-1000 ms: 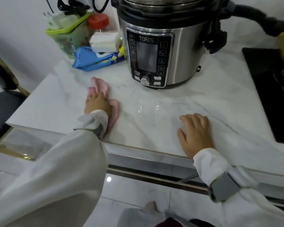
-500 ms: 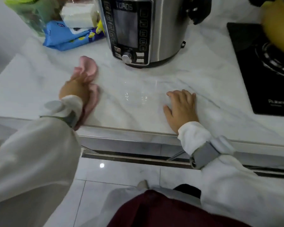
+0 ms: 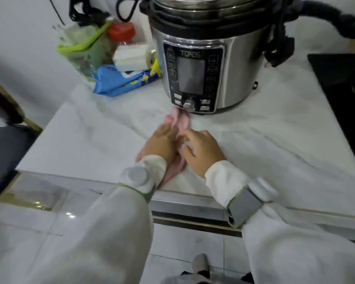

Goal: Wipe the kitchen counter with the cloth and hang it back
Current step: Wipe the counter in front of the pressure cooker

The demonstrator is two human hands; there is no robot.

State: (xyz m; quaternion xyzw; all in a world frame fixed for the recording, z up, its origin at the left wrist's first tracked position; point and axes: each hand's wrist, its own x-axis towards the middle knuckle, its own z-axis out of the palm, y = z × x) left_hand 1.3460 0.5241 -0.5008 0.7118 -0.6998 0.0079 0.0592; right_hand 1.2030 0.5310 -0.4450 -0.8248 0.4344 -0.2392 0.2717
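A pink cloth (image 3: 180,119) lies stretched on the white marble counter (image 3: 264,144), from the counter's front edge up to the base of the pressure cooker. My left hand (image 3: 161,144) presses flat on the cloth's middle. My right hand (image 3: 201,149) rests right beside it, fingers spread, touching the cloth's right side. Most of the cloth is hidden under both hands; its far end and near end show.
A steel pressure cooker (image 3: 209,58) stands just behind the cloth. A blue packet (image 3: 119,82), a green-lidded container (image 3: 80,52) and a red-capped jar (image 3: 121,33) sit at the back left. A black cooktop (image 3: 340,99) is on the right. A dark chair (image 3: 2,152) stands left.
My left hand has slid the cloth to the right, in front of the cooker. My right hand has moved left and now meets the cloth beside the left hand.
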